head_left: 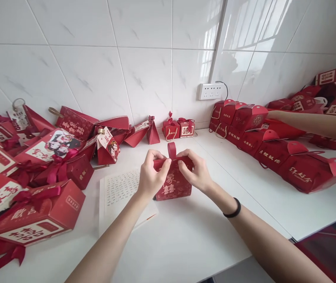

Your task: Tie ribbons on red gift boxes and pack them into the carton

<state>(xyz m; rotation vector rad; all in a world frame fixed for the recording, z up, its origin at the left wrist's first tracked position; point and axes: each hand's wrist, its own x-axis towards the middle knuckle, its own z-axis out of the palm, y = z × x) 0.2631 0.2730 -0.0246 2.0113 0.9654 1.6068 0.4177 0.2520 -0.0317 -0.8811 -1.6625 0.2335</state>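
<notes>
A small red gift box [174, 184] with gold characters stands upright on the white counter [191, 239] in front of me. My left hand [150, 175] pinches the top left edge of the box, fingers closed on it. My right hand [194, 169] grips the top right edge the same way; a black band sits on that wrist. A red looped handle sticks up between my two hands. The box's lower front is visible; its top flaps are partly hidden by my fingers.
A printed paper sheet [120, 196] lies left of the box. Piles of red gift boxes [35, 220] crowd the left side, and more red boxes [277, 153] line the right. Another person's forearm [312, 124] reaches in from the right. A wall socket [211, 91] sits on the tiles.
</notes>
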